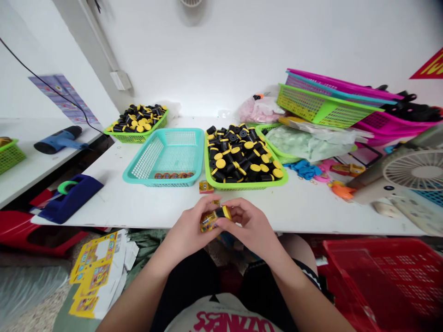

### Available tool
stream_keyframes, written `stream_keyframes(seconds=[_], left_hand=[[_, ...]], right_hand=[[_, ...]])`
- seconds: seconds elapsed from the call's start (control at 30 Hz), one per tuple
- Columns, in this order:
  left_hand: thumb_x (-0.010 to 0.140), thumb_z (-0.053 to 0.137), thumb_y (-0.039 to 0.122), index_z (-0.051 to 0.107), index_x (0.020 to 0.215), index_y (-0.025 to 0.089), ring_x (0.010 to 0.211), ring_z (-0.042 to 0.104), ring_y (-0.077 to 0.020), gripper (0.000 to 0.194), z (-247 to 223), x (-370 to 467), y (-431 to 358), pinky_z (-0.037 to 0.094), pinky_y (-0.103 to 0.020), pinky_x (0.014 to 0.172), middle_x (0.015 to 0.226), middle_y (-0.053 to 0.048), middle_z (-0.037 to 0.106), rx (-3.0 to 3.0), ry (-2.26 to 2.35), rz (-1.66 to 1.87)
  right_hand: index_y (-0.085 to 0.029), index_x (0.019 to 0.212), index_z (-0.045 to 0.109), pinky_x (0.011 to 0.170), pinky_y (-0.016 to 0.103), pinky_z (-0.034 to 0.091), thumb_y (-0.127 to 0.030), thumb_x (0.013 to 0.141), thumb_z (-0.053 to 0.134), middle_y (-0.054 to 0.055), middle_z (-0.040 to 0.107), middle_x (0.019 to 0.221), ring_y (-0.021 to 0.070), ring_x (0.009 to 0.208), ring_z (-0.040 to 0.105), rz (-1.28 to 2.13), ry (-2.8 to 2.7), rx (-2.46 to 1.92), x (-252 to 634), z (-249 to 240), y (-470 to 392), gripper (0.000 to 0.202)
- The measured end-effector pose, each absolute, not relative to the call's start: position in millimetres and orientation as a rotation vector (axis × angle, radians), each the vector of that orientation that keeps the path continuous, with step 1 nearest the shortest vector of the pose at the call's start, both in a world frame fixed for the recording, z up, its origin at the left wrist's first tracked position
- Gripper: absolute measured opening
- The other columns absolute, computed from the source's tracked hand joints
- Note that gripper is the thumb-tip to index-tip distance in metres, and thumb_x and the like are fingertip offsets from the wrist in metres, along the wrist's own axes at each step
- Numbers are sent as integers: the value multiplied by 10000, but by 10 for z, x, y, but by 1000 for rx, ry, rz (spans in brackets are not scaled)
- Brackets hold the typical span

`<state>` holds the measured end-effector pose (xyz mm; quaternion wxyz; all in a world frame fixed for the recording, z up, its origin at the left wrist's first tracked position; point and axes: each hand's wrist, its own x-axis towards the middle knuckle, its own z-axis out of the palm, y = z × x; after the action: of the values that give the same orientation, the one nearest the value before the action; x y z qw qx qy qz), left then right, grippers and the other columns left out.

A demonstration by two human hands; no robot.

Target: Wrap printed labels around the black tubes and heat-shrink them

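Note:
My left hand (189, 226) is closed around a small yellow printed box (206, 222) at the front edge of the table. Between the fingers of my right hand (249, 225) is a black cylinder with a yellow cap (224, 212), its far end at the box's opening. How deep it sits inside I cannot tell. Just ahead lies another small yellow and red box (206, 186). Beyond it stand a green basket (249, 185) heaped with such cylinders and a turquoise basket (162, 180) with a row of several small round-topped pieces (174, 175).
A blue tape dispenser (71, 198) and a blue heat gun (62, 139) are on the left. Another green basket of cylinders (133, 137) stands at the back. Stacked baskets (332, 99) and a fan (415, 170) occupy the right, above a red crate (391, 281).

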<state>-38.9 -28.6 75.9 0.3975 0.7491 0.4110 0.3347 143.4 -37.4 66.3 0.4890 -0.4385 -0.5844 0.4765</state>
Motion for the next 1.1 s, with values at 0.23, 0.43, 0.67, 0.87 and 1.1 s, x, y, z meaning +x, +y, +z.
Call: stream_keyframes(seconds=[0.23,0.43,0.67,0.87,1.1], left_hand=[[862,644,321,599,1186,229,1077,648,-205,339,785,-447,-320,530,-334,933,1203,-60,670,2033,1183,873],[831,707,309,354,1204,266,1023,671,-187,516,701,-431,-405,545,-193,644,1143,-79,701,1601,916,948],[815,738,288,255,1091,266,698,688,-121,556,638,-280,-364,542,-235,679,860,-10,743,1186,562,1143],[768,786,315,253,1028,269,685,645,-93,595,646,-220,-350,506,-195,633,869,30,687,1090,599,1199],[860,662,267,252,1042,252,716,564,-50,449,677,-210,-431,461,-148,643,856,53,501,1219,592,905]], right_hand=[[-237,968,661,678,305,566,-397,720,808,51,661,927,165,752,644,929,-1503,-1060,1443,630,-388,329],[-287,1076,731,847,389,564,-475,850,669,97,698,1074,225,989,665,915,-1603,-824,1469,645,-363,300],[-348,1281,608,1077,513,400,-476,987,405,48,651,1281,249,1288,478,843,-1890,-738,1543,707,-375,379],[-272,1356,468,1015,481,396,-316,827,702,100,612,1203,268,1125,538,-7,-2069,-895,1510,651,-449,580],[-251,1326,458,928,475,418,-222,805,625,101,696,1089,269,1001,607,-267,-2016,-831,1362,626,-489,548]])
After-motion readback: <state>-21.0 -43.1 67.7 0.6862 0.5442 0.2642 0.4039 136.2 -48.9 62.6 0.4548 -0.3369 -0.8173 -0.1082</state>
